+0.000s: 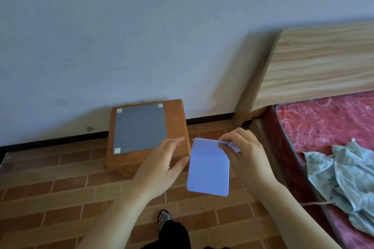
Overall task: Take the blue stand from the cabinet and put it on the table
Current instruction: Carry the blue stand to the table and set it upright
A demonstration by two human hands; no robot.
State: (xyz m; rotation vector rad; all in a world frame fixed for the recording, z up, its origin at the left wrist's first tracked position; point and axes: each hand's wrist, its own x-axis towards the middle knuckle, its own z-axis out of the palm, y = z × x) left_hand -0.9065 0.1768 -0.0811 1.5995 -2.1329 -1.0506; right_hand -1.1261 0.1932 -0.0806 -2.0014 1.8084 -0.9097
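In the head view, your right hand (240, 153) pinches the blue stand (208, 168) at its upper right corner, where a folded flap shows between the fingers, so the stand hangs in the air at centre frame, just right of the small wooden cabinet (147, 133). Your left hand (162, 168) is spread and unclenched, its thumb at the stand's left edge; whether it touches, you cannot tell. The stand looks thin, flat and light, probably stiff with a hinge that may flop, so hold both side edges, not the flap. The cabinet's grey top panel (139, 127), at centre left, looks like the likely surface: flat and bare. Brick-patterned floor (60, 188) lies below, a plain wall (141, 26) above, and a bed (323, 123) with crumpled cloth (344, 178) at right.
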